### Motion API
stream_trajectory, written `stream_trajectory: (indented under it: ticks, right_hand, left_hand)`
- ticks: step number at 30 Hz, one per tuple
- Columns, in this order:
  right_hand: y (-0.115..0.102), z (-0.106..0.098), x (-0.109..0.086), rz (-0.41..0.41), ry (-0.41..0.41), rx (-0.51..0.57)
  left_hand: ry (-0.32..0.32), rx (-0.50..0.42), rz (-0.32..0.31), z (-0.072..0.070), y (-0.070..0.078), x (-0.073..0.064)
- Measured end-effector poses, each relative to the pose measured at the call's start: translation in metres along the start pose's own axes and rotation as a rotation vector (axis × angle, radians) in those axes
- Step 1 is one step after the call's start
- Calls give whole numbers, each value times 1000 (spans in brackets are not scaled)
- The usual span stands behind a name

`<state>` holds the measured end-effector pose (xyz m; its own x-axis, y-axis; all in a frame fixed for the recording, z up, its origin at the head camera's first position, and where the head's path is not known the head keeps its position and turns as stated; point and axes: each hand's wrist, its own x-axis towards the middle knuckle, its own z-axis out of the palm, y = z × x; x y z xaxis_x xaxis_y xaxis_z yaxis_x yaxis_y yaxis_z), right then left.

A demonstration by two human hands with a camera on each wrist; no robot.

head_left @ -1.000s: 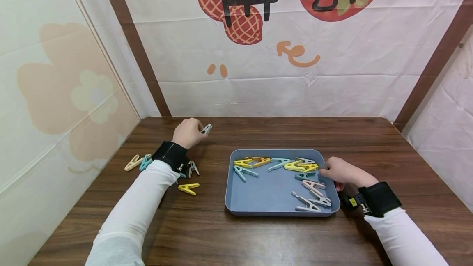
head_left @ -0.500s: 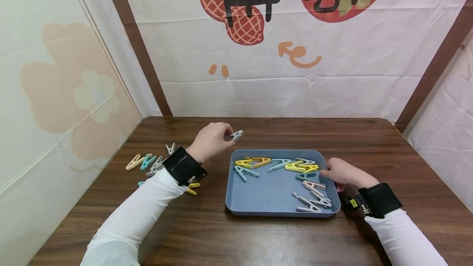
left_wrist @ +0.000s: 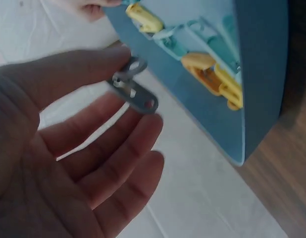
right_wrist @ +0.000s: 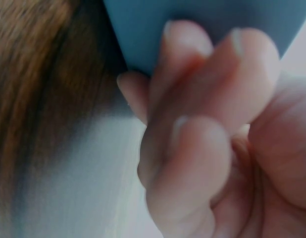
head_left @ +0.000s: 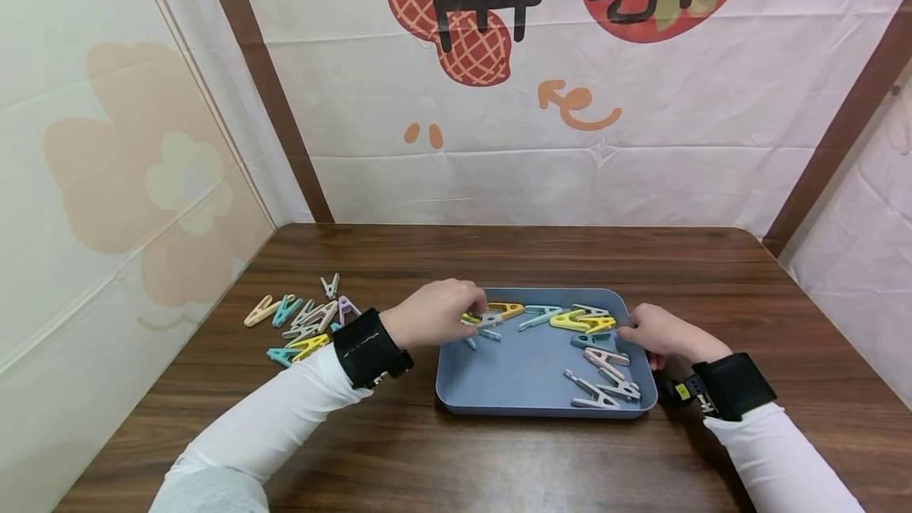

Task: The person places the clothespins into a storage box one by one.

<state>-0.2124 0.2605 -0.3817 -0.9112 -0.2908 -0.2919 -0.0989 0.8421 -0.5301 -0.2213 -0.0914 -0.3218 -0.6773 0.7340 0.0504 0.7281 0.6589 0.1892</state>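
My left hand [head_left: 438, 313] pinches a grey clothespin [left_wrist: 138, 101] between thumb and index finger, over the left part of a blue-grey tray [head_left: 513, 374]. In the left wrist view its other fingers are loosely bent below the clothespin. Along the tray's back lie an orange clothespin [left_wrist: 205, 72] and several yellow and light-blue ones; the left hand partly covers those at the back left in the head view. At the tray's right side, my right hand [head_left: 673, 332] grips the wall, thumb at the rim and curled fingers [right_wrist: 187, 49] against the outside.
Left of the tray, a loose group of clothespins lies on the brown wooden table [head_left: 541, 465], among them a cream one [head_left: 260, 311], a light-blue one [head_left: 286, 310] and a yellow one [head_left: 310, 345]. Behind the table hangs a printed white cloth [head_left: 342, 117].
My left hand has carried the grey clothespin rightward from the back left of the table to above the tray, lowering over its left side. The right hand keeps its place at the tray.
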Motion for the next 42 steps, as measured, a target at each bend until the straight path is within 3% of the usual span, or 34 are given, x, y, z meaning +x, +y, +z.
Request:
stream_trajectory:
  ticks: [6,12,42]
  right_hand:
    - [0,1,0,3,2,1]
    - [0,0,-1,3,3,7]
    - [1,-2,2,21,-10,23]
  left_hand:
    - [-120,58,79,13,2,-2]
    - [-181,98,74,19,2,-5]
    - [-99,235,129,33,-12,-6]
